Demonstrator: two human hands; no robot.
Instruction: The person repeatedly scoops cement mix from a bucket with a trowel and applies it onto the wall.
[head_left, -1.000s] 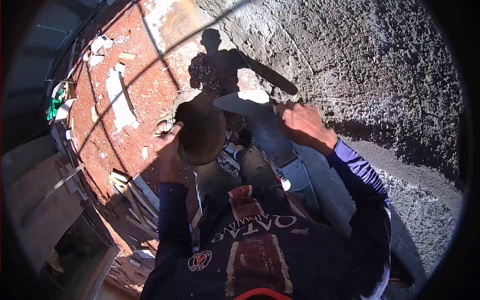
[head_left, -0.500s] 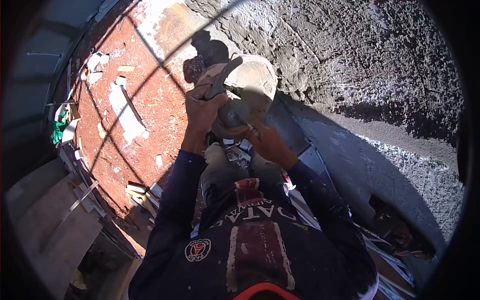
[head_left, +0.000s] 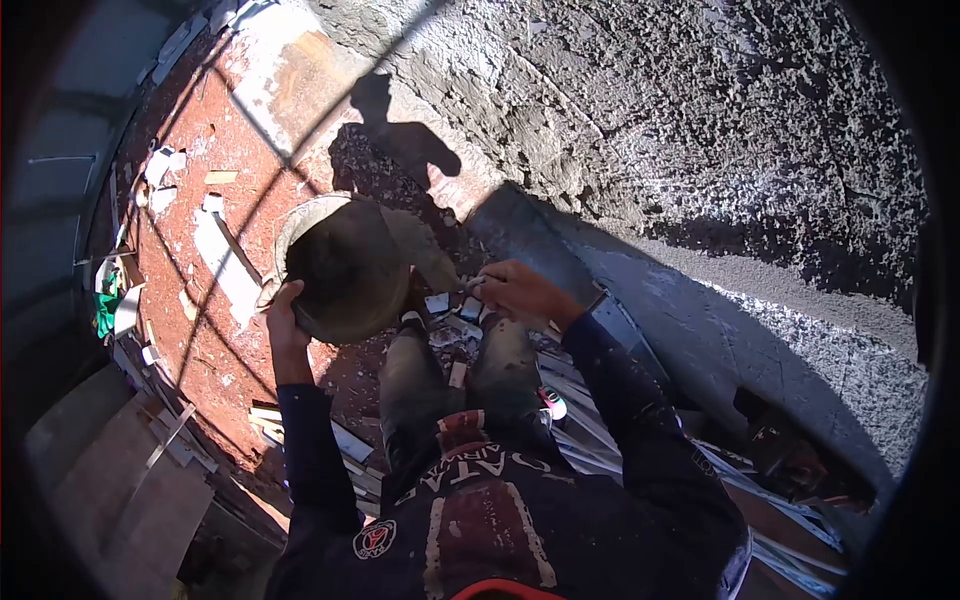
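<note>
A round, mortar-stained bucket (head_left: 350,265) is tilted with its dark inside towards me, in front of my legs. My left hand (head_left: 286,312) is closed on its left edge. Closed around a small pale handle, my right hand (head_left: 522,290) is to the right of the bucket and apart from it. A tan, mortar-coated blade (head_left: 425,252) stretches from that handle to the bucket's right side, so the tool looks like a trowel. The blade's far end overlaps the bucket, and I cannot tell whether they touch.
Rough grey mortar covers the wall (head_left: 640,130) at the right. Reddish ground (head_left: 240,285) at the left carries white scraps and wood pieces. Long pale strips (head_left: 590,450) lie beside my legs, and a dark object (head_left: 795,455) is at the lower right.
The bucket has swung left and tipped, so its dark inside now shows. My left hand has moved left and down with it. My right hand is now apart from the bucket.
</note>
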